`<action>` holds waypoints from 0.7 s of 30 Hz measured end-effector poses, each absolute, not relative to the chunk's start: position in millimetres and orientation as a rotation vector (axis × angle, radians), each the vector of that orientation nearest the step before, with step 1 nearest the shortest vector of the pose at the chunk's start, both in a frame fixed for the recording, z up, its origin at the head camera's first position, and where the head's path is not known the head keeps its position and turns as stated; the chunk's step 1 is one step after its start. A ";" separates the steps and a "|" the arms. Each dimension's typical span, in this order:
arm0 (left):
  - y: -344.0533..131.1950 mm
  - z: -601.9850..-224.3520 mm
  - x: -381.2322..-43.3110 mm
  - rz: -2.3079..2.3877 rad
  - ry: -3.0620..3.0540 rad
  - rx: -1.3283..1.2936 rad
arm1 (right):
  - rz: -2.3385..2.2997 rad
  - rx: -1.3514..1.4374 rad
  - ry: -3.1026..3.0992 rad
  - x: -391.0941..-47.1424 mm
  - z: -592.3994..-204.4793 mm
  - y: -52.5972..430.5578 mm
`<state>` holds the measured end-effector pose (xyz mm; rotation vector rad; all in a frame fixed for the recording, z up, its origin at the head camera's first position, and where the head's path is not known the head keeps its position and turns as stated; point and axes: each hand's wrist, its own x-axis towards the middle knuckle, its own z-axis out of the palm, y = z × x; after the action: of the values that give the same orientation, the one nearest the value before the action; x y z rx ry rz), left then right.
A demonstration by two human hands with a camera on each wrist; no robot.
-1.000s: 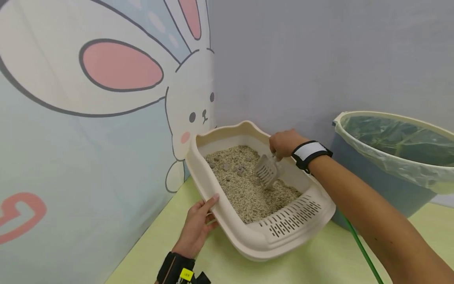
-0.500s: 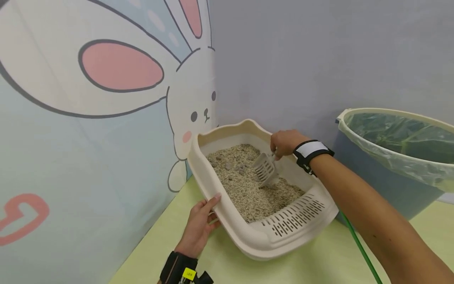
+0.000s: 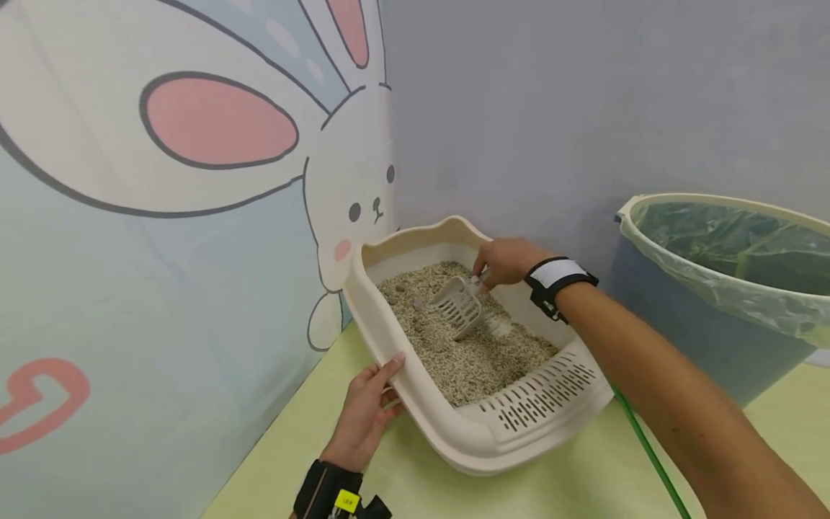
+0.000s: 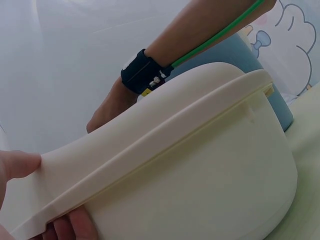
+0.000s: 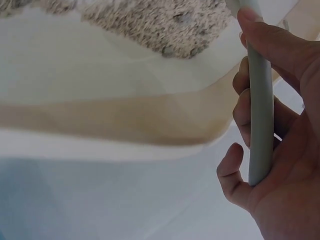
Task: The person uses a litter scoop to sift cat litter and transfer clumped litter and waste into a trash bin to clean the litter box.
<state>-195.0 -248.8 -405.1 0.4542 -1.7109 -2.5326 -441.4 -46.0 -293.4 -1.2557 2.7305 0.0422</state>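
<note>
A cream litter box (image 3: 476, 447) holds pale granular litter (image 3: 467, 371) with darker clumps near its far left side. My left hand (image 3: 358, 418) grips the box's left rim. In the left wrist view its thumb lies on the outer wall above the rim, fingers curled beneath. With my right hand (image 3: 509, 261) I hold a light grey slotted litter scoop (image 3: 459, 306) over the middle of the litter, its lower edge at the litter surface. The right wrist view has the scoop handle (image 5: 261, 115) lying across the palm, thumb along it and fingers curled round.
A blue-grey bin (image 3: 681, 324) with a clear liner stands close to the box's right. Behind are a grey wall (image 3: 551, 130) and a rabbit-painted wall (image 3: 194, 267). A green cable (image 3: 648, 447) runs under the right forearm. The floor (image 3: 311, 418) is light green.
The scoop and right hand have shifted left through the litter, and a pale bare patch shows behind the scoop. My left hand keeps its grip on the rim.
</note>
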 end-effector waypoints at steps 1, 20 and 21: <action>-248.7 -405.1 -195.1 -2.532 -1.709 0.455 | 0.020 -1.273 2.718 -440.0 -294.4 -49.1; -247.3 -403.3 -195.5 -2.540 -1.694 0.452 | -0.127 -1.472 2.609 -432.9 -308.7 -91.1; -247.5 -403.5 -195.4 -2.540 -1.692 0.458 | -0.150 -1.488 2.592 -432.9 -309.8 -92.1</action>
<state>-195.4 -247.5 -403.5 0.4578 -1.6918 -2.5403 -432.9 -92.1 -309.8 -1.4877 2.5924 -0.1502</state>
